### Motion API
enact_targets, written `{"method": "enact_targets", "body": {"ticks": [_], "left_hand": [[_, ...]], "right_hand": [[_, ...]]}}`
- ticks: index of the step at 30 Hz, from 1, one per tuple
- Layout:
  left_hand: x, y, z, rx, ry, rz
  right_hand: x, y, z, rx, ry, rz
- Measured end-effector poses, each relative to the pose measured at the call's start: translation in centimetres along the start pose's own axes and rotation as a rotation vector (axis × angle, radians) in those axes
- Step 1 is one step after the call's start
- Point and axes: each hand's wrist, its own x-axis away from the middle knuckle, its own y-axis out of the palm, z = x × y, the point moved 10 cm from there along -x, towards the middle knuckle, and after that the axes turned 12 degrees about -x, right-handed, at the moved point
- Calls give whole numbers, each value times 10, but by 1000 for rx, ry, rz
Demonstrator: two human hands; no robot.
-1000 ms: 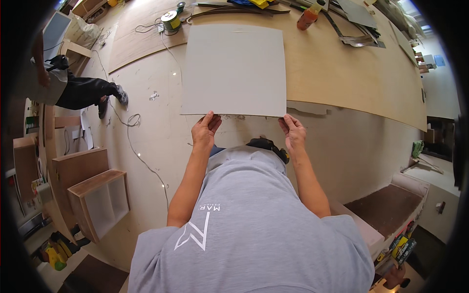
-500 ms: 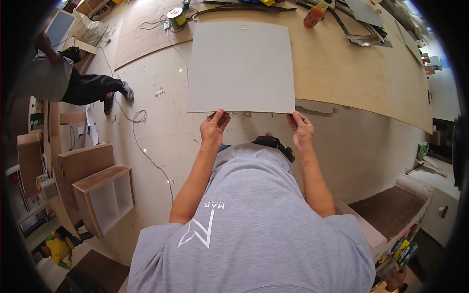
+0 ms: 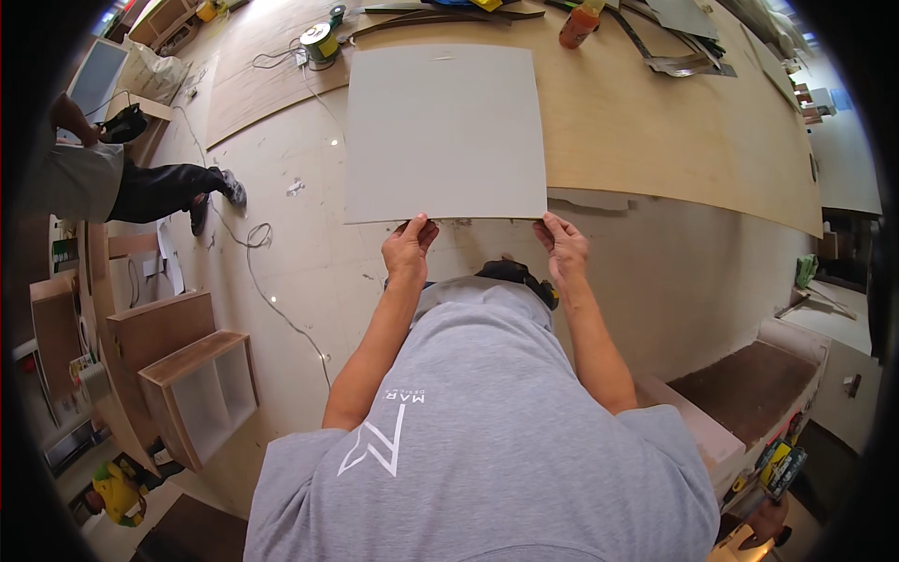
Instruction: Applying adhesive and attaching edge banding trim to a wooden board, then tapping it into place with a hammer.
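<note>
A square pale grey board (image 3: 444, 131) is held out in front of me by its near edge. My left hand (image 3: 408, 242) pinches that edge left of the middle, fingers curled underneath. My right hand (image 3: 562, 242) grips the near right corner. Behind the board lies a large tan plywood sheet (image 3: 665, 140), with an orange-filled bottle (image 3: 579, 26), dark bent strips (image 3: 440, 16) and metal offcuts (image 3: 684, 56) on it. A green-and-white spool (image 3: 318, 42) sits at the upper left of the board.
A person in dark trousers (image 3: 150, 187) stands on the left; another in yellow (image 3: 122, 492) is at the lower left. A cord (image 3: 257, 244) crosses the floor. Wooden boxes (image 3: 201, 393) stand at left; an open cabinet section (image 3: 740, 384) and tools (image 3: 782, 464) are at right.
My hands and the board shifted right, then back left, with little overall movement. The person at left has shifted slightly. My grip stays the same.
</note>
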Motion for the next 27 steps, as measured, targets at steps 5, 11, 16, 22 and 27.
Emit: {"method": "enact_targets", "body": {"ticks": [5, 11, 16, 22, 27], "left_hand": [[-1, 3, -3, 34, -23, -40], [10, 30, -12, -14, -144, -174], [7, 34, -11, -35, -141, -184], [8, 34, -18, 25, -224, -129], [7, 34, -21, 62, -233, -148]], "right_hand": [[5, 2, -3, 10, 7, 18], [5, 4, 0, 16, 14, 14], [4, 3, 0, 7, -6, 14], [6, 2, -1, 20, 14, 22], [6, 2, -3, -13, -1, 24]]}}
